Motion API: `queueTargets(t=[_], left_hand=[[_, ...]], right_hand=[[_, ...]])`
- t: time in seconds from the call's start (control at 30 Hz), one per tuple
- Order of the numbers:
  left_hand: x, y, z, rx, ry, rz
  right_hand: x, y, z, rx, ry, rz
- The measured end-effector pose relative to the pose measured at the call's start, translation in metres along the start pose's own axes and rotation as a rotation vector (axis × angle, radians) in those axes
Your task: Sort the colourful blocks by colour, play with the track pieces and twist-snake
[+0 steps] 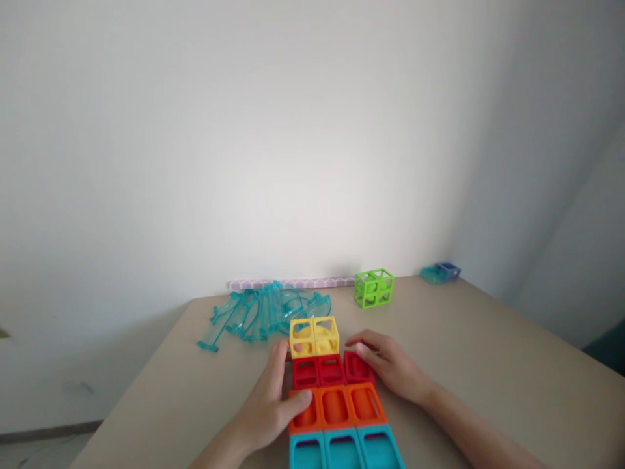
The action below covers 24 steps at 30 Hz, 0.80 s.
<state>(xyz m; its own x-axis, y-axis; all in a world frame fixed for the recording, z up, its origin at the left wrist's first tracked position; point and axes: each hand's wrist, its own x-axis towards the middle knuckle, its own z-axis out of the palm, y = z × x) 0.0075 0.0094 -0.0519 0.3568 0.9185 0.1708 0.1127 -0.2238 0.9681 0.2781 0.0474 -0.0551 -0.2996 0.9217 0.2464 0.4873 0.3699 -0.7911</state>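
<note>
Rows of hollow plastic cube blocks lie in front of me: teal blocks nearest, then orange blocks, two red blocks, and yellow blocks at the far end. My left hand grips the left side of this block assembly, its thumb on the left orange block and its fingers reaching along the red and yellow ones. A separate red block sits slightly tilted at the right end of the red row, with a narrow gap beside it. My right hand is closed around its right and far side.
Translucent teal track pieces lie piled at the back left. Behind them a patterned strip runs along the wall. Green blocks stand at the back, and a blue block beside clear teal pieces at the far right.
</note>
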Motion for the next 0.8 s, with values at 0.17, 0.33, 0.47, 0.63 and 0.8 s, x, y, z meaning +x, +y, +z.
queueTargets(t=[0.17, 0.33, 0.47, 0.63, 0.8], left_hand=[[0.000, 0.001, 0.000, -0.002, 0.003, 0.020], [0.001, 0.002, 0.000, 0.008, 0.006, 0.023], [0.001, 0.000, 0.001, 0.023, 0.019, 0.011], [0.001, -0.001, 0.001, 0.042, 0.028, 0.024], [0.001, 0.004, 0.001, 0.062, 0.032, 0.054]], right_hand=[[0.009, 0.012, 0.000, 0.004, 0.207, 0.037], [0.035, 0.055, -0.031, -0.141, 0.725, 0.157], [0.062, 0.083, -0.051, -0.180, 0.841, 0.199], [0.083, 0.100, -0.059, -0.139, 0.671, 0.201], [0.084, 0.108, -0.061, -0.127, 0.512, 0.106]])
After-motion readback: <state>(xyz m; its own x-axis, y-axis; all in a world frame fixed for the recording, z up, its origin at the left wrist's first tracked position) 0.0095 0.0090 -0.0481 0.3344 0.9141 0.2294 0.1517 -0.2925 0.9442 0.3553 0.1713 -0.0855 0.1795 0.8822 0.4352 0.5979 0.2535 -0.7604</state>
